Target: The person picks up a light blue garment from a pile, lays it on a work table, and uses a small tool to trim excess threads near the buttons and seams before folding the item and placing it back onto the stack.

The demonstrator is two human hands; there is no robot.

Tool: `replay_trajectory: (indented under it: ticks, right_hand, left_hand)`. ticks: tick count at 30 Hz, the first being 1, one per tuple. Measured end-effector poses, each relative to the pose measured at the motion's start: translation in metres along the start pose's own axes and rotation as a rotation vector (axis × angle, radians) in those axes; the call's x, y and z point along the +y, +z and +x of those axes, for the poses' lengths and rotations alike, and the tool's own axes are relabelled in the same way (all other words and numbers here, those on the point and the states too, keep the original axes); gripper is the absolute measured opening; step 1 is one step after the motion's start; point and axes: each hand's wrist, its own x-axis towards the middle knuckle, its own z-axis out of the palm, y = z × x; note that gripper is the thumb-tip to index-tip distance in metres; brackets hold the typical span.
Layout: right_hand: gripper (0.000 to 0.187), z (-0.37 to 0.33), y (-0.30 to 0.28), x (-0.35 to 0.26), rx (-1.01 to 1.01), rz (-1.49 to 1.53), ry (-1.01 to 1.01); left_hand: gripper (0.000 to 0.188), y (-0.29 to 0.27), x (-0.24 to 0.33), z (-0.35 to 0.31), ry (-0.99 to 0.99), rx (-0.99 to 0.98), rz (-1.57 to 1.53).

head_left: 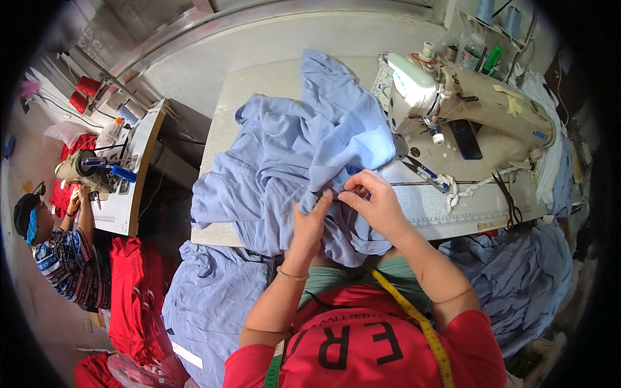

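A crumpled light-blue garment (278, 149) is spread over the table and hangs over its near edge by my lap. My left hand (312, 223) pinches a fold of it, thumb on top. Close to that thumb, my right hand (372, 202) is closed in a pinch against the cloth; what lies between its fingertips is too small to make out. A small dark spot shows at the left thumb tip. The sewing machine (479, 97) stands right of the garment, its needle area apart from both hands.
Thread snips (424, 173), a phone (466, 140), a knotted white cord (456, 193) and black scissors (509, 202) lie on the right. Blue cloth is heaped at both sides (517, 278). At far left, another person (71, 258) works at a second machine beside red cloth (134, 297).
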Motion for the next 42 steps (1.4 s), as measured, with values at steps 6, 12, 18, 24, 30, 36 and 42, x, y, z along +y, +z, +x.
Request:
replay_trajectory:
  ticks: [6, 12, 18, 24, 30, 36, 42]
  right_hand:
    - [0.011, 0.005, 0.001, 0.008, -0.063, -0.037, -0.041]
    - [0.008, 0.005, -0.024, 0.024, 0.000, 0.328, 0.195]
    - [0.024, 0.013, -0.115, 0.058, 0.234, -0.797, 0.310]
    - [0.042, 0.001, -0.116, 0.057, 0.169, -0.463, 0.283]
    - [0.037, -0.031, -0.016, -0.007, -0.212, 0.785, 0.314]
    - [0.038, -0.026, 0.002, 0.013, 0.007, 1.025, 0.605]
    - [0.035, -0.027, -0.008, 0.020, 0.068, 1.113, 0.589]
  left_hand:
    - [0.024, -0.003, -0.004, 0.002, -0.034, 0.003, 0.083]
    - [0.032, -0.002, 0.006, 0.006, -0.055, 0.024, -0.189]
    - [0.042, -0.006, 0.000, 0.008, -0.079, -0.012, -0.168]
    - [0.042, -0.001, 0.007, 0.002, -0.154, 0.047, -0.261]
    - [0.051, 0.005, 0.000, -0.010, 0.339, -0.199, 0.644]
    - [0.052, 0.018, 0.000, -0.030, 0.769, -0.254, 1.145]
    - [0.016, 0.003, -0.013, -0.019, 0.499, -0.157, 0.566]
